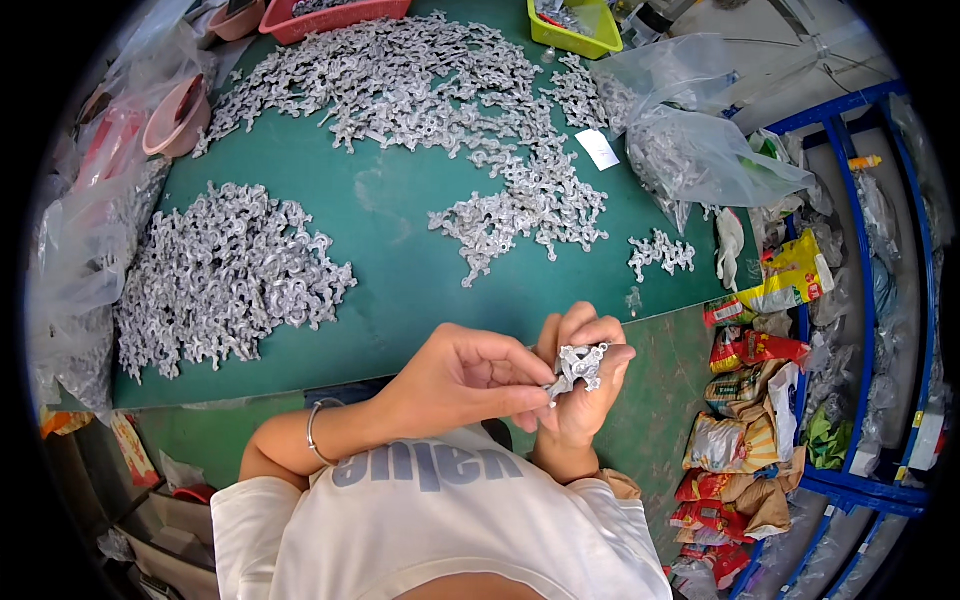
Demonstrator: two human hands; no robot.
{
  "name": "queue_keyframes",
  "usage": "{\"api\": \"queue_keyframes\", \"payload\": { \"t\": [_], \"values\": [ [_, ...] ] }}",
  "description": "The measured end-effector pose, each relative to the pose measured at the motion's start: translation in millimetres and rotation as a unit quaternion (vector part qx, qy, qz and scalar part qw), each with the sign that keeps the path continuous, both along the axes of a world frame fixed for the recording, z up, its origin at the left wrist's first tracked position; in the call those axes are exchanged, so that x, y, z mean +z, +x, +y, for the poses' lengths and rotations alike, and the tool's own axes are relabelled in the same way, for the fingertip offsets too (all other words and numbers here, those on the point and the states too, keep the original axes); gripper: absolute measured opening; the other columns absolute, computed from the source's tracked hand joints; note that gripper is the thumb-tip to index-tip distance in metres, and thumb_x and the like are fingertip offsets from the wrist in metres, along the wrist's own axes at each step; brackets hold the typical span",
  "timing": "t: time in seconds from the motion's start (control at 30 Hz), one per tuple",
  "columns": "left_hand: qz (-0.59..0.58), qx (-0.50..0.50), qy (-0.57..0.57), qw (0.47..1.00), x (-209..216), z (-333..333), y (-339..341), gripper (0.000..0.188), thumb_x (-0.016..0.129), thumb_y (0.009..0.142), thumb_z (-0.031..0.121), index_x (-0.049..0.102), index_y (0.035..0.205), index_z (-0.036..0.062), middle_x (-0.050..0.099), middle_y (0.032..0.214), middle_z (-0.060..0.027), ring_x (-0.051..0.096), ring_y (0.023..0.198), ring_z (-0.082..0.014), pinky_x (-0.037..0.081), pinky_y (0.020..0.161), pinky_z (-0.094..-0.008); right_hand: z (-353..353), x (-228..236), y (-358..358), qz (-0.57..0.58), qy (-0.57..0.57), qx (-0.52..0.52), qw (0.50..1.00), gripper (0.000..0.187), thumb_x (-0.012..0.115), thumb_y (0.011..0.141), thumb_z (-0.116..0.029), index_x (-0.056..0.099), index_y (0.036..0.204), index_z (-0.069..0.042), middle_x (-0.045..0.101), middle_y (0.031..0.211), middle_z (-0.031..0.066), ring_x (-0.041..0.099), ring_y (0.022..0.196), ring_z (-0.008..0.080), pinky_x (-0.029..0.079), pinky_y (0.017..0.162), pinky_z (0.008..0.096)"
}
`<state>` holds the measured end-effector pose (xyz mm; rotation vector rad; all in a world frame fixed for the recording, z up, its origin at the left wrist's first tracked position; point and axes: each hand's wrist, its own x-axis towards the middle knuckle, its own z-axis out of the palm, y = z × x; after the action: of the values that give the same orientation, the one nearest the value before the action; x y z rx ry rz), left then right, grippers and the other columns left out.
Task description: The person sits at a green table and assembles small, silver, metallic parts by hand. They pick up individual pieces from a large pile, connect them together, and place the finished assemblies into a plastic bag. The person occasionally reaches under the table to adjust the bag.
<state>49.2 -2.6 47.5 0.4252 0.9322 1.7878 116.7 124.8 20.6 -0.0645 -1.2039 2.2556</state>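
Work looks partway: silver metal pieces are in hand near the front edge of the bench, where a dense left heap and a broad far spread lie; which are finished I cannot tell. The left hand pinches the pieces, grip closed; the right hand clasps them in curled fingers.

A silvery, curvy openwork metal piece lies tilted against the right hand.

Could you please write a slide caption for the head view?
Left hand and right hand hold small silvery parts at a green table bearing silvery heaps.
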Motion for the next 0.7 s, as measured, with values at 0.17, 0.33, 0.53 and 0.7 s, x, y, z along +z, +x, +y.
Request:
{"api": "queue_keyframes", "payload": {
  "t": [0.17, 0.33, 0.53, 0.7],
  "values": [
    [-0.004, -0.002, 0.007, 1.0, 0.6, -0.6, -0.4, 0.014, 0.059, 0.077, -0.004, 0.059, 0.091, -0.0072, 0.062, 0.078, -0.016, 0.063, 0.068, -0.0189, 0.052, 0.063, -0.0264, -0.2, 0.0, -0.4, 0.001, 0.003, 0.007, 1.0, 0.043, 0.046, 0.086, -0.041, 0.05, 0.079, 0.001, 0.044, 0.068, 0.0074, 0.041, 0.049, 0.0139, 0.031, 0.04, 0.0251],
    [-0.008, -0.003, 0.011, 1.0, 1.2, -1.0, -0.5, 0.014, 0.059, 0.077, -0.004, 0.059, 0.091, -0.0066, 0.062, 0.078, -0.0156, 0.063, 0.069, -0.0186, 0.052, 0.062, -0.0262, -1.3, 2.3, -0.2, -0.004, 0.006, 0.006, 1.0, 0.043, 0.045, 0.087, -0.041, 0.05, 0.079, 0.001, 0.043, 0.066, 0.0068, 0.041, 0.049, 0.0138, 0.031, 0.04, 0.0254],
    [0.001, 0.001, 0.008, 1.0, -1.7, -1.4, 0.1, 0.014, 0.059, 0.078, -0.004, 0.059, 0.091, -0.0064, 0.062, 0.078, -0.015, 0.063, 0.069, -0.0179, 0.051, 0.063, -0.0261, -1.3, -0.2, 0.3, -0.011, 0.004, -0.004, 1.0, 0.038, 0.045, 0.089, -0.035, 0.05, 0.079, 0.001, 0.045, 0.068, 0.0078, 0.042, 0.05, 0.0146, 0.032, 0.041, 0.0257],
    [0.01, 0.008, -0.002, 1.0, -3.0, -1.7, 1.3, 0.014, 0.059, 0.078, -0.004, 0.059, 0.092, -0.0062, 0.062, 0.078, -0.0141, 0.063, 0.069, -0.0172, 0.051, 0.063, -0.0258, 0.5, -2.0, 1.3, 0.005, 0.017, -0.006, 1.0, 0.034, 0.045, 0.09, -0.03, 0.052, 0.079, 0.002, 0.046, 0.069, 0.0086, 0.044, 0.051, 0.0157, 0.032, 0.042, 0.0259]
  ]
}}
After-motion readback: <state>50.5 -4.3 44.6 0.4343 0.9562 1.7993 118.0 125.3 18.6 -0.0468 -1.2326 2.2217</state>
